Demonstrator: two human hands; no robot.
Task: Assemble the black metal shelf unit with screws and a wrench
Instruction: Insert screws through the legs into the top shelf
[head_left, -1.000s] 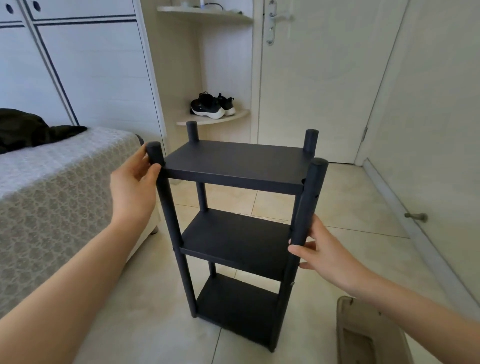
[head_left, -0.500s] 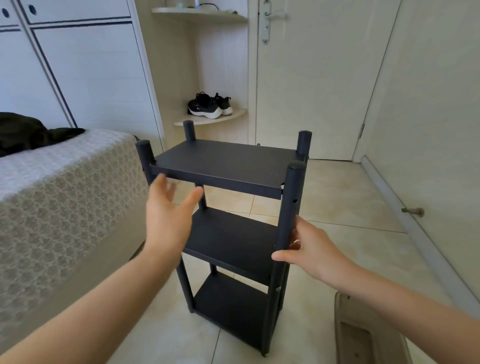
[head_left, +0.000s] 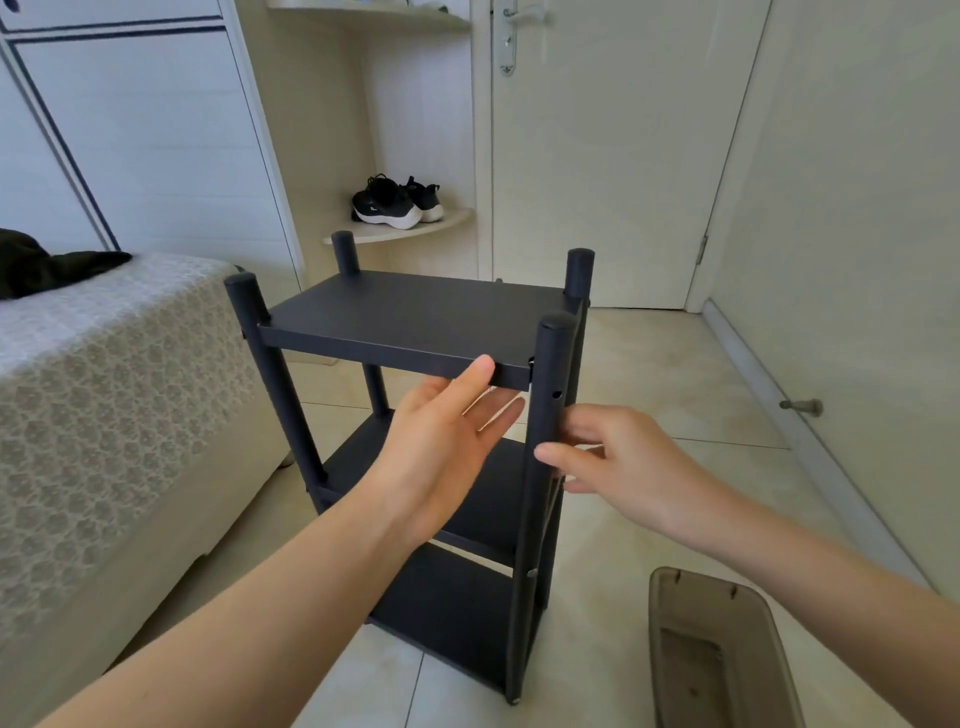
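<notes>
The black metal shelf unit stands upright on the tiled floor, with three shelves and round posts at its corners. My left hand is in front of it with straight fingers; the thumb touches the front edge of the top shelf near the right front post. My right hand is at that post below the top shelf, thumb on its front and fingers curled round its far side. No screws or wrench are visible.
A bed with a patterned grey cover stands close on the left. A tan plastic tray lies on the floor at lower right. A door stopper sticks out of the right wall. Black shoes sit on a corner shelf behind.
My left hand left the left front post and moved right to the top shelf's front edge. The right hand slid a little higher up the right front post.
</notes>
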